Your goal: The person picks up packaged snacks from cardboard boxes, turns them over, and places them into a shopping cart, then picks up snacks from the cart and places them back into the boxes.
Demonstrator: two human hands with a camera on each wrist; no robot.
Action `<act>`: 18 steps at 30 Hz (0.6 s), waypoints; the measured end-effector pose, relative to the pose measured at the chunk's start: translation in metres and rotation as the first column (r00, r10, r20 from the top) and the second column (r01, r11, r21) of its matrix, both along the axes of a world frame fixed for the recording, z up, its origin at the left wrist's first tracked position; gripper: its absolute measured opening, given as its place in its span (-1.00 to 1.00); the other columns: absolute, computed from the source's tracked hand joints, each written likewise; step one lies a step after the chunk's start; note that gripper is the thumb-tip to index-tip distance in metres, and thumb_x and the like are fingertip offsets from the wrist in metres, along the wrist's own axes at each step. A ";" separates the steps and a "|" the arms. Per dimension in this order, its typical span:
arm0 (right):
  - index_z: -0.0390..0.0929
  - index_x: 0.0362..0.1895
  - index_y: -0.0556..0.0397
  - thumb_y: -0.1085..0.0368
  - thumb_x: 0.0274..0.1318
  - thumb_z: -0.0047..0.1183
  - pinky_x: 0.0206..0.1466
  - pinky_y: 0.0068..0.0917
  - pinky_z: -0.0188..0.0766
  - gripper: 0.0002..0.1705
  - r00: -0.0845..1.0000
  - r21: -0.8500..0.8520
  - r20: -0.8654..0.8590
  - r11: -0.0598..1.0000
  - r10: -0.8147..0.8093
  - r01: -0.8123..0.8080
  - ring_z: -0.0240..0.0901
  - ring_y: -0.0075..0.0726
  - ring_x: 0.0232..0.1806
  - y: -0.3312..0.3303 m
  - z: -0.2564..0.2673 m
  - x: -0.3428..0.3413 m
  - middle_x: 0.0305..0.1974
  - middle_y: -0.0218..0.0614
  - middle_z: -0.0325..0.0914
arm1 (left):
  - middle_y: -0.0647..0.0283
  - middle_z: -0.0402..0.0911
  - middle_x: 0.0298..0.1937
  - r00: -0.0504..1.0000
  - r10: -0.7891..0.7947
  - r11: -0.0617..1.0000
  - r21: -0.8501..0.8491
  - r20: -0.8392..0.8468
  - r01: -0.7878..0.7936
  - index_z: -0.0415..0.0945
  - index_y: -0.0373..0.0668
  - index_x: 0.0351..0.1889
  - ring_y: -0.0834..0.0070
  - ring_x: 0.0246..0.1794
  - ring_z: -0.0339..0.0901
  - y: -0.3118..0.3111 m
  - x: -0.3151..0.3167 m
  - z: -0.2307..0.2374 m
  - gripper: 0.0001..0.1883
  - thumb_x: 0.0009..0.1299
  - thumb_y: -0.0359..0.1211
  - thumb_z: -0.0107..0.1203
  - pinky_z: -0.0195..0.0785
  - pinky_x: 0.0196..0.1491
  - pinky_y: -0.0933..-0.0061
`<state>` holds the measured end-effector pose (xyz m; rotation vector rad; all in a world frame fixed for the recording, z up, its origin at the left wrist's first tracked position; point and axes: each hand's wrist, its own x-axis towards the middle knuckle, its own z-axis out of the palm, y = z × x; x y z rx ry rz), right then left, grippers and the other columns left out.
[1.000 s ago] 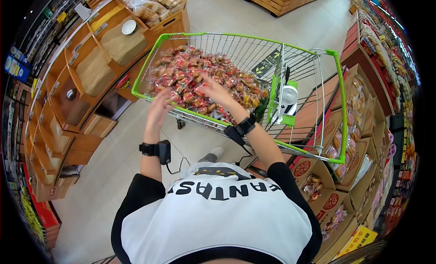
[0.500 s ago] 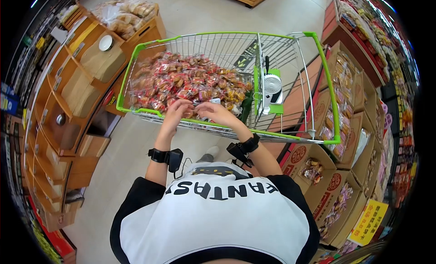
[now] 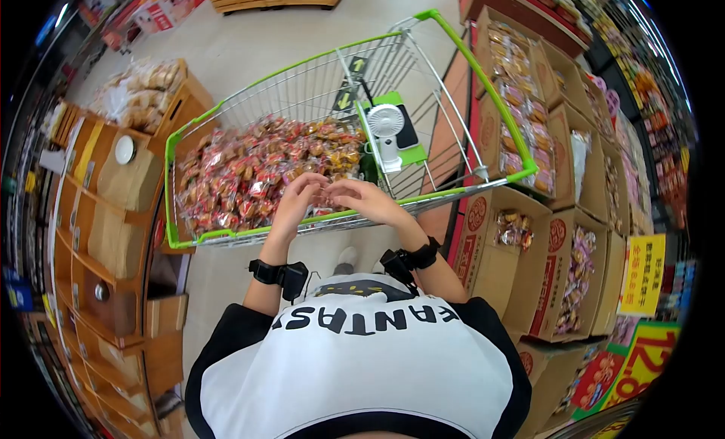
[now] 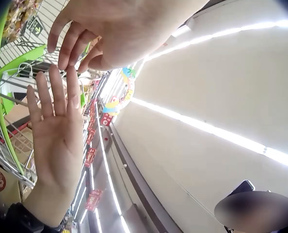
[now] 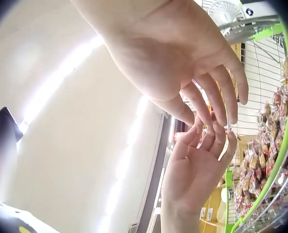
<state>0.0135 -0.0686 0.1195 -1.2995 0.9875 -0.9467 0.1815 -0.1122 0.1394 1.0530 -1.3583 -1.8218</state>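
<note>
Both hands hover over the near rim of a shopping cart point(image 3: 169, 190), holding nothing, fingertips close together. The left hand point(image 3: 296, 202) has loosely bent fingers; its palm point(image 4: 119, 29) fills the top of the left wrist view. The right hand point(image 3: 370, 203) faces it, its fingers fairly straight in the left wrist view and slightly bent in the right wrist view point(image 5: 173, 58). Just beyond the hands, a heap of small wrapped snacks point(image 3: 257, 167) in red and clear packets fills the left part of the cart. Each wrist wears a black strap with a camera.
A white fan point(image 3: 386, 122) and a dark phone-like slab point(image 3: 406, 129) sit on the cart's green seat panel point(image 3: 415, 153). Wooden display bins point(image 3: 113, 235) stand at left, with bagged goods point(image 3: 140, 91) behind. Cardboard boxes of packaged snacks point(image 3: 510, 231) line the right.
Both hands came back from above the snack heap to the near rim and drew together. The cart now appears tilted and further left, and the aisle has turned in view.
</note>
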 end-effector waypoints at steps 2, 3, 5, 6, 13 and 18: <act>0.37 -0.12 0.12 0.30 0.04 -0.09 -0.16 -0.53 0.31 -0.71 0.995 -0.032 -0.017 0.995 -0.096 0.095 0.38 -0.46 -0.24 0.010 -0.002 -0.011 -0.26 -0.30 0.46 | 0.32 0.44 -0.31 0.996 -0.074 0.997 -0.013 0.046 0.075 0.39 -0.24 -0.27 0.63 -0.32 0.41 0.002 -0.013 0.005 -0.83 0.25 -0.43 -0.19 0.26 -0.21 0.63; 0.37 -0.12 0.12 0.30 0.04 -0.09 -0.16 -0.53 0.31 -0.71 0.992 -0.031 -0.016 0.991 -0.128 0.127 0.38 -0.46 -0.24 0.015 0.000 -0.017 -0.26 -0.30 0.46 | 0.32 0.44 -0.31 0.993 -0.106 0.994 -0.011 0.048 0.107 0.39 -0.24 -0.27 0.63 -0.32 0.41 0.002 -0.021 0.003 -0.83 0.25 -0.43 -0.19 0.26 -0.21 0.63; 0.39 -0.14 0.09 0.30 0.04 -0.09 -0.17 -0.53 0.31 -0.73 0.986 -0.049 -0.047 0.986 -0.162 0.160 0.38 -0.47 -0.27 0.026 0.005 -0.030 -0.31 -0.31 0.47 | 0.33 0.44 -0.31 0.987 -0.157 0.987 -0.047 -0.017 0.156 0.39 -0.23 -0.26 0.63 -0.31 0.41 0.003 -0.038 -0.005 -0.83 0.26 -0.42 -0.19 0.26 -0.25 0.65; 0.40 -0.16 0.08 0.30 0.03 -0.09 -0.18 -0.55 0.30 -0.75 0.984 -0.034 -0.015 0.983 -0.179 0.178 0.37 -0.48 -0.29 0.031 0.004 -0.038 -0.34 -0.32 0.47 | 0.32 0.45 -0.30 0.980 -0.201 0.980 0.000 0.012 0.201 0.39 -0.23 -0.25 0.62 -0.32 0.42 0.005 -0.045 0.000 -0.83 0.27 -0.42 -0.19 0.27 -0.24 0.65; 0.38 -0.13 0.13 0.31 0.06 -0.11 -0.10 -0.61 0.23 -0.72 0.952 0.017 -0.009 0.952 -0.304 0.305 0.32 -0.57 -0.18 0.076 0.029 -0.089 -0.25 -0.37 0.44 | 0.27 0.46 -0.30 0.907 -0.416 0.908 0.021 -0.062 0.418 0.37 -0.27 -0.23 0.59 -0.28 0.42 0.021 -0.099 0.002 -0.81 0.26 -0.43 -0.21 0.26 -0.19 0.63; 0.39 -0.15 0.17 0.33 0.06 -0.14 -0.08 -0.58 0.25 -0.73 0.836 -0.036 0.016 0.835 -0.548 0.549 0.36 -0.50 -0.18 0.115 0.035 -0.126 -0.26 -0.32 0.44 | 0.28 0.46 -0.30 0.798 -0.599 0.801 -0.040 -0.071 0.598 0.37 -0.28 -0.23 0.60 -0.31 0.39 0.036 -0.136 -0.003 -0.81 0.25 -0.45 -0.21 0.24 -0.20 0.60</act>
